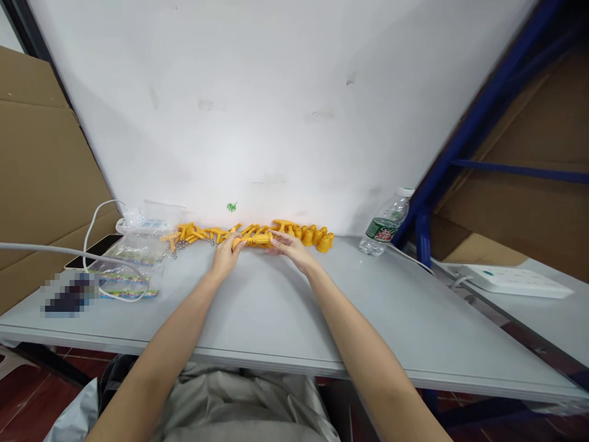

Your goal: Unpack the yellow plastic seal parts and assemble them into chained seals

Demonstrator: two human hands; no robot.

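Note:
Above the table's far part, both my hands hold a long yellow-orange plastic piece [254, 239] lying roughly sideways. My left hand [225, 256] has its fingers closed on the narrow left end. The thicker, ribbed right end sits in the fingers of my right hand [293, 250]. Behind my hands is a row of yellow plastic parts [196, 232], some with small metal chains. Several yellow ribbed cone-shaped caps [324, 242] stand just right of my right hand. My fingers partly hide the ends of the held piece.
A water bottle [385, 222] leans at the back right near a blue metal frame [422, 236]. On the left lie clear plastic bags [138, 248], a white cable [87, 250] and a dark phone [99, 248]. A white power strip [515, 280] lies far right. Cardboard [41, 159] stands left.

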